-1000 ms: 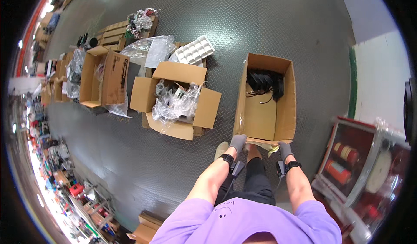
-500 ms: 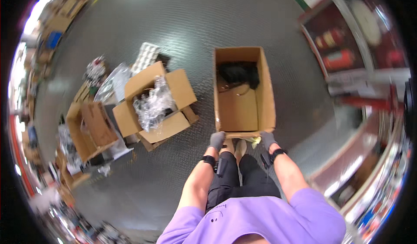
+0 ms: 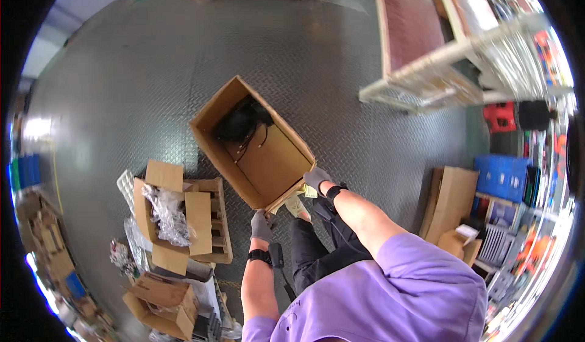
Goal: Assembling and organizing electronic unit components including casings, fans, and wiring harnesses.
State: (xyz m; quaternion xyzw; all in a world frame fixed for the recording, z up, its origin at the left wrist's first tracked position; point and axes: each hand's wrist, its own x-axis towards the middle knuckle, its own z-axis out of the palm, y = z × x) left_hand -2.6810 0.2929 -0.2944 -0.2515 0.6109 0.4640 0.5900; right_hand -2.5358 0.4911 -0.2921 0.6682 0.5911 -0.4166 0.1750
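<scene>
A deep, open-topped cardboard box (image 3: pixel 277 165) sits slanted in front of me, its far end pointing up and left. Inside, at the far end, lies a black bundle (image 3: pixel 239 121) with thin dark leads trailing over the bare bottom; its exact kind is unclear. My left hand (image 3: pixel 261 226), in a grey glove, grips the near left corner of the rim. At the near right corner, my right hand (image 3: pixel 317 179), gloved alike, is closed on the same rim. A yellowish label (image 3: pixel 310 191) hangs by the near wall.
Left stands an open carton (image 3: pixel 198 223) with clear plastic wrap on a wooden pallet (image 3: pixel 222 244); another carton (image 3: pixel 161 305) lies below it. A metal-framed rack (image 3: pixel 420 92) is at upper right. Blue crates (image 3: pixel 501 177) and tall cardboard (image 3: pixel 451 199) line the right side.
I have turned to the right, so the surroundings have swung counterclockwise in view. The box now slants up-left instead of pointing straight ahead. Both hands keep their hold on its near rim.
</scene>
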